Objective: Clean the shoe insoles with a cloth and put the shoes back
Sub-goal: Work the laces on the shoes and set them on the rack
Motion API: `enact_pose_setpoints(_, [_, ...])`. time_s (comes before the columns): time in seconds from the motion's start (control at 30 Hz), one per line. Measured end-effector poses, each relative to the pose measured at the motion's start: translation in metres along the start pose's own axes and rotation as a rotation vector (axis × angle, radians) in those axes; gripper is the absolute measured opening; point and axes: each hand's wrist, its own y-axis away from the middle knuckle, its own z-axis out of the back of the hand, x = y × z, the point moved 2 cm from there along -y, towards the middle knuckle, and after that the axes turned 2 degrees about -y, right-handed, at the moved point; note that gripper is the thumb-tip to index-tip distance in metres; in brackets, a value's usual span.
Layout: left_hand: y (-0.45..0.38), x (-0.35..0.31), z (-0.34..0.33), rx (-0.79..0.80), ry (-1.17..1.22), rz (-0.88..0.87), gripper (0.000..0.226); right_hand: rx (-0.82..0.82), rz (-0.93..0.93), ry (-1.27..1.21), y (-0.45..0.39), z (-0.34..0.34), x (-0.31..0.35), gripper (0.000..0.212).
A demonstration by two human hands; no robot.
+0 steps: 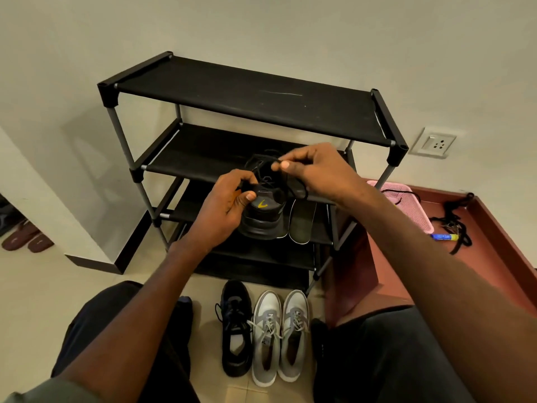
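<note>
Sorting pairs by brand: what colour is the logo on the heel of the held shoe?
Yellow, on the black shoe heel; head view.

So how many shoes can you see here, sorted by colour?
Black sneakers: 2, one with a yellow logo gripped by the left hand while the right hand pinches its black lace, one on the floor.
Grey-and-white lace-up sneakers: 2, on the floor.
Maroon slippers: 2, far left.
Total: 6
</note>
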Motion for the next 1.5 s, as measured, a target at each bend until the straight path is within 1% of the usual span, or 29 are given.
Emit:
enact_pose_setpoints(0.07, [0.000,-0.001,-0.001,-0.016,-0.070,-0.045,0.022,0.061,0.027,0.156,-0.012,-0.007,0.015,0.016])
enact_pose_setpoints(0.17, [-0.001,0.001,-0.003,0.011,-0.149,-0.063,0.036,0.164,0.009,0.410,-0.023,-0.014,0.017,0.018])
enact_pose_setpoints(0.2, [-0.001,0.002,-0.004,0.015,-0.160,-0.058,0.039,0.177,0.009,0.461,-0.024,-0.015,0.014,0.021])
enact_pose_setpoints(0.23, [-0.001,0.003,-0.004,0.017,-0.170,-0.059,0.041,0.146,0.023,0.482,-0.024,-0.015,0.011,0.024])
enact_pose_setpoints(0.27, [-0.001,0.003,-0.004,0.016,-0.178,-0.064,0.043,0.071,0.037,0.467,-0.022,-0.014,0.008,0.026])
enact_pose_setpoints(0.33, [-0.001,0.003,-0.003,0.000,-0.164,-0.070,0.040,-0.132,0.041,0.367,-0.015,-0.005,0.002,0.024])
enact_pose_setpoints(0.37, [-0.001,0.004,-0.003,-0.016,-0.131,-0.056,0.035,-0.202,0.019,0.318,-0.010,0.000,-0.002,0.022])
enact_pose_setpoints(0.4, [0.000,0.004,-0.004,-0.028,-0.070,-0.026,0.031,-0.209,-0.038,0.255,-0.007,0.004,-0.008,0.021])
enact_pose_setpoints(0.43, [0.000,0.004,-0.004,-0.030,-0.001,0.007,0.031,-0.156,-0.129,0.178,-0.004,0.006,-0.015,0.018])
enact_pose_setpoints(0.47, [0.000,0.004,-0.005,-0.026,0.051,0.028,0.037,-0.064,-0.236,0.092,0.000,0.004,-0.022,0.015])
enact_pose_setpoints(0.53, [0.000,0.003,-0.006,-0.024,0.057,0.031,0.053,0.106,-0.434,-0.061,0.010,-0.003,-0.030,0.016])
enact_pose_setpoints(0.57, [0.000,0.002,-0.006,-0.024,0.025,0.023,0.056,0.148,-0.496,-0.123,0.012,-0.006,-0.035,0.020])
enact_pose_setpoints(0.63, [0.000,0.000,-0.005,-0.026,-0.067,-0.026,0.045,0.154,-0.520,-0.239,0.016,-0.010,-0.036,0.020])
enact_pose_setpoints(0.7, [0.000,-0.001,-0.006,-0.018,-0.122,-0.075,0.038,0.065,-0.461,-0.314,0.016,-0.008,-0.034,0.014])
enact_pose_setpoints(0.77, [0.000,0.001,-0.007,-0.006,-0.136,-0.086,0.040,-0.057,-0.348,-0.299,0.012,-0.003,-0.027,0.010])
enact_pose_setpoints(0.8, [0.000,0.002,-0.009,0.002,-0.147,-0.093,0.042,-0.081,-0.285,-0.274,0.008,-0.001,-0.022,0.012])
enact_pose_setpoints(0.87, [0.000,0.006,-0.012,0.017,-0.178,-0.101,0.044,-0.028,-0.181,-0.199,-0.001,-0.006,-0.008,0.017])
enact_pose_setpoints(0.97, [0.000,0.010,-0.014,0.017,-0.211,-0.095,0.044,0.117,-0.127,-0.044,-0.013,-0.019,0.003,0.026])
enact_pose_setpoints(1.0, [0.000,0.010,-0.014,0.012,-0.213,-0.092,0.043,0.122,-0.100,0.056,-0.017,-0.022,0.003,0.027])
enact_pose_setpoints(1.07, [0.000,0.010,-0.012,0.002,-0.194,-0.087,0.042,0.081,-0.006,0.337,-0.021,-0.023,0.002,0.022])
enact_pose_setpoints(1.1, [0.000,0.009,-0.012,-0.004,-0.184,-0.087,0.042,0.084,0.023,0.427,-0.022,-0.023,0.001,0.020])
enact_pose_setpoints(1.17, [-0.001,0.007,-0.011,-0.015,-0.170,-0.095,0.042,0.144,0.041,0.473,-0.021,-0.021,-0.001,0.026])
enact_pose_setpoints(1.23, [-0.001,0.006,-0.009,-0.020,-0.142,-0.101,0.041,0.157,0.055,0.433,-0.021,-0.019,-0.001,0.037])
enact_pose_setpoints(1.33, [-0.001,0.008,-0.008,-0.027,-0.126,-0.115,0.035,0.009,0.125,0.305,-0.025,-0.015,-0.003,0.042])
enact_pose_setpoints(1.37, [0.000,0.009,-0.008,-0.027,-0.136,-0.123,0.035,-0.032,0.168,0.331,-0.029,-0.014,-0.004,0.043])
enact_pose_setpoints(1.4, [0.000,0.010,-0.008,-0.027,-0.150,-0.130,0.036,-0.033,0.213,0.387,-0.033,-0.015,-0.003,0.045])
enact_pose_setpoints(1.47, [0.001,0.011,-0.008,-0.024,-0.172,-0.132,0.039,0.068,0.290,0.516,-0.042,-0.019,-0.001,0.050])
enact_pose_setpoints(1.5, [0.000,0.012,-0.008,-0.020,-0.179,-0.127,0.041,0.127,0.314,0.581,-0.046,-0.021,0.000,0.048])
